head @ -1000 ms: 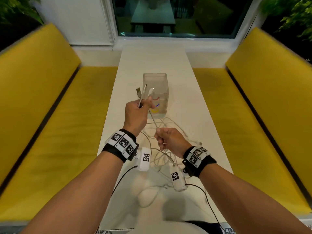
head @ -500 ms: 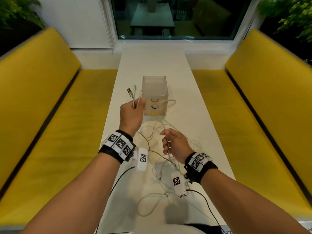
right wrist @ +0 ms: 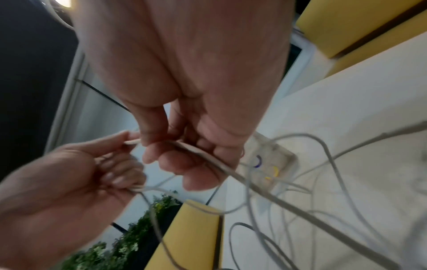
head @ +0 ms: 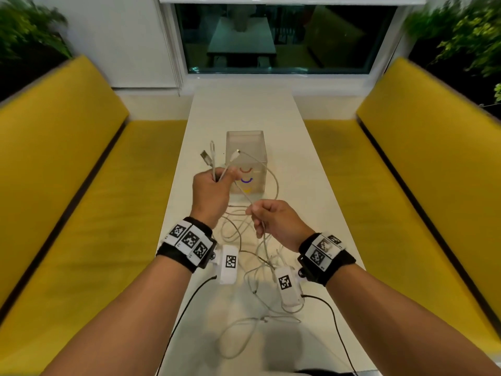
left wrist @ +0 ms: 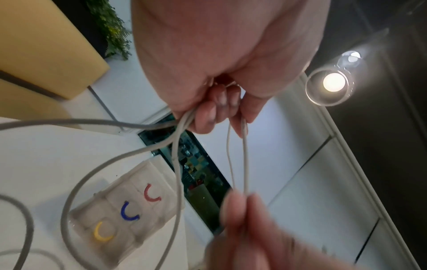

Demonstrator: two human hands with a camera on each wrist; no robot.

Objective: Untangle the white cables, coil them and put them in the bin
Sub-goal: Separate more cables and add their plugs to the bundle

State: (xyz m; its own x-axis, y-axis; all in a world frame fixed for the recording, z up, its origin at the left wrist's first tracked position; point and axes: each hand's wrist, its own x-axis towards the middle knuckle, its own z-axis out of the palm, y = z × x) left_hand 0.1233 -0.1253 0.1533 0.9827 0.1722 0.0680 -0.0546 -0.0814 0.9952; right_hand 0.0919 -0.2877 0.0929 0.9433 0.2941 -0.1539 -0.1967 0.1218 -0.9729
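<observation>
Several white cables [head: 238,234] lie tangled on the white table [head: 306,185], in front of a clear bin [head: 245,147] marked with red, blue and yellow arcs. My left hand [head: 210,191] is raised beside the bin and grips a bundle of cable ends, whose plugs [head: 207,158] stick up above the fist. In the left wrist view the left hand [left wrist: 215,102] has its fingers curled round the strands [left wrist: 177,146]. My right hand [head: 273,219] pinches a cable [right wrist: 208,157] that runs up to the left hand and loops in front of the bin.
Yellow bench seats [head: 81,213] flank the narrow table on both sides. A dark window [head: 271,36] closes the far end. Loose cable loops [head: 244,335] trail toward the near table edge. Black leads [head: 189,302] hang from the wrist cameras.
My right hand has risen and moved a little right, drawing a cable up into a loop in front of the bin. The left hand keeps its grip on the bundle of ends.
</observation>
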